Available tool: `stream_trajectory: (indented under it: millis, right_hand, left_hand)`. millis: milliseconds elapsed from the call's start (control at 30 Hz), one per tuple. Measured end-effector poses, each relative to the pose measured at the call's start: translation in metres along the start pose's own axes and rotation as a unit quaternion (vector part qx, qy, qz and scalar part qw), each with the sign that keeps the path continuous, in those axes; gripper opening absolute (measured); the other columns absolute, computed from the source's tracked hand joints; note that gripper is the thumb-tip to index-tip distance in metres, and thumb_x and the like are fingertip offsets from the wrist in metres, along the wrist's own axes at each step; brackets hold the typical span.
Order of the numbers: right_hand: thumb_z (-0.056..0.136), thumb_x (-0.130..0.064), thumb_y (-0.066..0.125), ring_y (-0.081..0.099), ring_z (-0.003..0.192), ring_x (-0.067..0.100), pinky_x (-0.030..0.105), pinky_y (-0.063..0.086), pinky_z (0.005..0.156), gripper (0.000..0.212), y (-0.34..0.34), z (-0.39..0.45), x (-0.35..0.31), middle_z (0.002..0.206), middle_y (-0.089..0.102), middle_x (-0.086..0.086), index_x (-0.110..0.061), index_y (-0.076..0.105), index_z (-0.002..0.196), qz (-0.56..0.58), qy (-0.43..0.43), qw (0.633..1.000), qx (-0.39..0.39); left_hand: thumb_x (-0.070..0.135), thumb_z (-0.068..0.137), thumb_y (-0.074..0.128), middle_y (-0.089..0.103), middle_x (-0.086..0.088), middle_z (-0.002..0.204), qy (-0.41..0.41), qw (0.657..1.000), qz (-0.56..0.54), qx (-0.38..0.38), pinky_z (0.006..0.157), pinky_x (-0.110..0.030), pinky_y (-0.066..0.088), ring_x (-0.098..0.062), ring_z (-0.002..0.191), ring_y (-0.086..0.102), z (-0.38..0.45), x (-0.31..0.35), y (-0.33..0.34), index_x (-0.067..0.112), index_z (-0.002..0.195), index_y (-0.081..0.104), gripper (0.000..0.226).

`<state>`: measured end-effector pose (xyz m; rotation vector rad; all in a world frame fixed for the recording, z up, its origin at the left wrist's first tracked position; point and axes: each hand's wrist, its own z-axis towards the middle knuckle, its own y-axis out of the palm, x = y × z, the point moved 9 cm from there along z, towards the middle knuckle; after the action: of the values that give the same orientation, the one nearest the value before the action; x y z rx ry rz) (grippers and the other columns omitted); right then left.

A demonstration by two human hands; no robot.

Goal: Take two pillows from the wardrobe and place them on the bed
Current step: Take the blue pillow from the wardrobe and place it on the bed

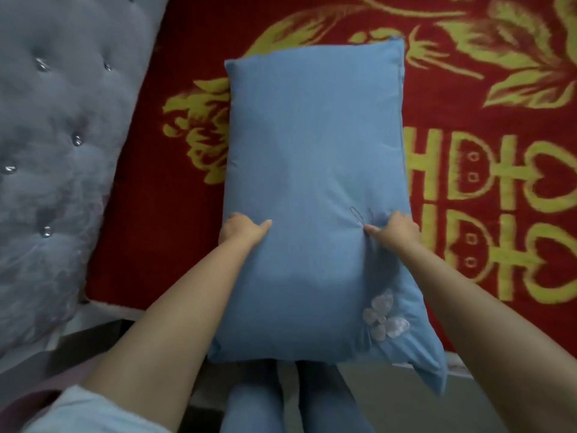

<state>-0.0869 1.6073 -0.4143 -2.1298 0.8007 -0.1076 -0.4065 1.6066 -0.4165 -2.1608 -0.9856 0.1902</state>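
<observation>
A long blue pillow point(315, 170) with pale butterfly appliqués near its lower right corner fills the middle of the view, stretched lengthwise away from me over the bed's red and gold blanket point(487, 195). My left hand point(242, 231) grips its left edge, thumb on top. My right hand point(396, 231) grips its right edge at the same height. The pillow's near end overhangs the bed edge in front of my legs. Whether its far end rests on the blanket I cannot tell. No second pillow and no wardrobe are in view.
A grey tufted headboard point(53, 145) with shiny buttons runs along the left side. The blanket carries large gold flowers and characters across the bed. My legs in blue trousers point(296, 401) stand at the bed's near edge above a strip of floor.
</observation>
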Motion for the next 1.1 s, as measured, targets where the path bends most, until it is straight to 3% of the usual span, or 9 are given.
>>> stream_trajectory:
  millis: [133,267,400,500,633,767,833,933,1100]
  right_hand:
    - [0.080,-0.046,0.063,0.045,0.121,0.042,0.044,0.042,0.098,0.067,0.018,0.018,0.008,0.130,0.047,0.028,0.005,0.044,0.121,0.006,0.017,1.000,0.005]
    - [0.078,-0.059,0.056,0.049,0.118,0.040,0.042,0.045,0.094,0.074,0.029,0.029,0.010,0.126,0.053,0.025,0.004,0.048,0.117,0.038,0.047,0.998,0.015]
    - [0.090,-0.044,0.050,0.055,0.110,0.039,0.039,0.046,0.086,0.052,0.039,0.043,-0.008,0.118,0.062,0.026,0.004,0.057,0.110,0.025,0.015,1.000,-0.011]
    - [0.096,-0.029,0.042,0.053,0.110,0.043,0.042,0.044,0.088,0.043,0.037,0.042,-0.014,0.115,0.059,0.033,0.010,0.057,0.103,0.020,0.012,1.000,0.005]
    - [0.094,-0.012,0.040,0.054,0.105,0.047,0.043,0.043,0.087,0.034,0.007,0.014,-0.027,0.109,0.059,0.040,0.017,0.058,0.094,0.072,0.040,0.993,0.088]
    - [0.091,-0.008,0.039,0.064,0.075,0.042,0.039,0.052,0.065,0.032,-0.025,-0.024,-0.054,0.085,0.063,0.040,0.008,0.057,0.071,0.176,0.050,0.970,0.159]
    - [0.092,-0.008,0.040,0.062,0.082,0.045,0.043,0.047,0.076,0.031,-0.044,-0.041,-0.078,0.092,0.062,0.043,0.008,0.056,0.071,0.203,0.034,0.960,0.189]
    - [0.093,-0.008,0.040,0.056,0.097,0.048,0.044,0.031,0.080,0.034,-0.073,-0.062,-0.119,0.101,0.060,0.043,0.017,0.058,0.080,0.197,0.014,0.957,0.214]
    - [0.092,-0.011,0.042,0.063,0.075,0.044,0.042,0.052,0.078,0.038,-0.129,-0.080,-0.191,0.074,0.063,0.038,0.013,0.050,0.064,0.298,-0.060,0.913,0.272]
  left_hand:
    - [0.040,0.078,0.070,0.055,-0.014,0.131,-0.060,0.968,-0.245,0.014,0.073,-0.039,0.059,-0.033,0.086,0.072,0.024,-0.012,0.020,-0.003,0.120,0.049,0.063]
    - [0.040,0.081,0.066,0.053,-0.016,0.129,-0.057,0.970,-0.227,0.069,0.074,-0.028,0.058,-0.014,0.044,0.057,0.049,-0.015,0.024,0.002,0.120,0.047,0.058]
    - [0.028,0.093,0.051,0.065,-0.023,0.109,-0.017,0.977,-0.196,0.079,0.041,-0.018,0.045,-0.010,0.038,0.047,0.073,-0.014,0.029,0.004,0.086,0.053,0.025]
    - [0.019,0.097,0.041,0.060,-0.020,0.068,-0.008,0.974,-0.220,0.056,0.018,-0.007,0.029,-0.013,0.026,0.048,0.080,-0.014,0.031,0.016,0.058,0.035,0.040]
    - [0.019,0.100,0.035,0.046,-0.003,0.057,-0.057,0.942,-0.331,0.021,0.026,-0.010,0.038,-0.003,0.016,0.046,0.069,-0.023,0.013,0.017,0.060,0.036,0.040]
    - [0.017,0.100,0.035,0.053,-0.006,0.082,-0.054,0.914,-0.402,0.026,0.068,-0.036,0.058,-0.014,0.033,0.053,0.055,-0.011,-0.034,0.012,0.071,0.042,0.030]
    - [0.016,0.099,0.036,0.050,-0.008,0.092,-0.015,0.912,-0.406,0.057,0.079,-0.038,0.057,-0.015,0.041,0.052,0.051,0.004,-0.075,0.011,0.069,0.042,0.031]
    - [0.018,0.097,0.036,0.055,-0.005,0.083,0.065,0.925,-0.358,0.107,0.052,-0.018,0.049,-0.009,0.040,0.052,0.047,0.030,-0.149,0.017,0.057,0.036,0.040]
    - [0.019,0.097,0.039,0.050,0.006,0.054,0.139,0.913,-0.351,0.157,0.044,-0.019,0.038,-0.002,0.030,0.051,0.046,0.067,-0.258,0.019,0.054,0.034,0.043]
